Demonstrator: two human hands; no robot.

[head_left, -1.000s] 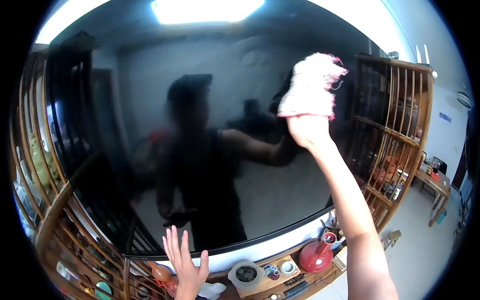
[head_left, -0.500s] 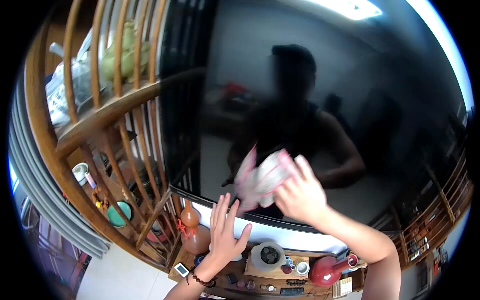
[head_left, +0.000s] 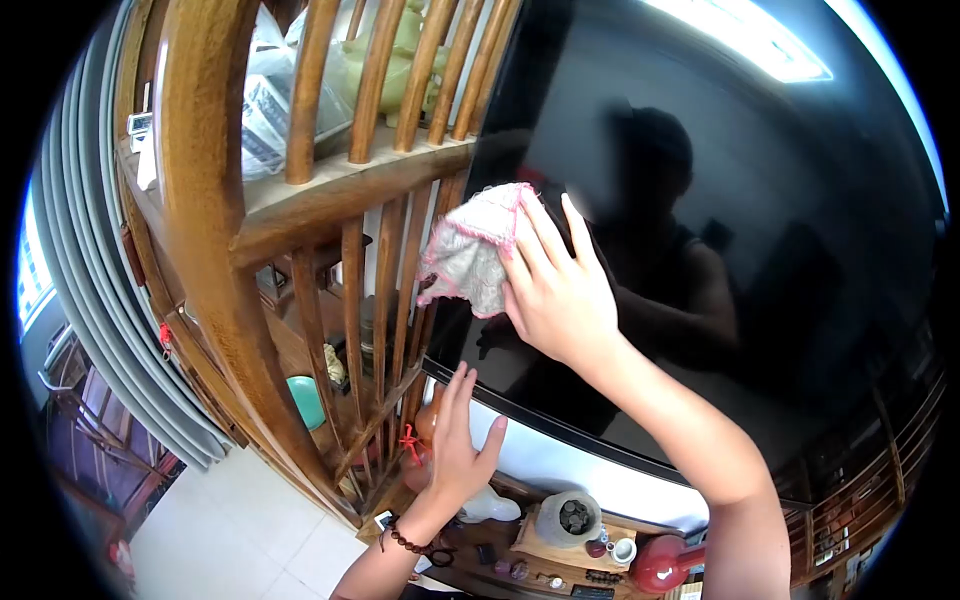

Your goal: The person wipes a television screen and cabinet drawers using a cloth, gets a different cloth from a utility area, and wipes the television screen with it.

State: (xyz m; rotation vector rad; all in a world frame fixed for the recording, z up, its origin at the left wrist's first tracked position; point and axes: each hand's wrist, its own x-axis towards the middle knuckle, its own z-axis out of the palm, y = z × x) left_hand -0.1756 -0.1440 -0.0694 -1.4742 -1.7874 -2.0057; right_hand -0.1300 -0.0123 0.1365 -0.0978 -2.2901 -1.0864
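We grip the pink-edged cloth [head_left: 470, 255] in our right hand [head_left: 563, 300] at the screen [head_left: 800, 250]; our left hand [head_left: 461, 458] hovers below, fingers apart

Lighting's decent honestly, just contrasty. The glossy screen [head_left: 800, 280] is really dark, with a blown-out light reflection [head_left: 745, 38] glaring along its top and my murky silhouette [head_left: 650, 165] mirrored in it. My right-hand fingers [head_left: 543, 238] and the cloth [head_left: 470, 250] look pale and fairly sharp against it. Bluish-white light glows at a window [head_left: 33, 265] far left of the screen. Fisheye bends the wooden rack [head_left: 205, 120] beside the screen, and the corners go black.
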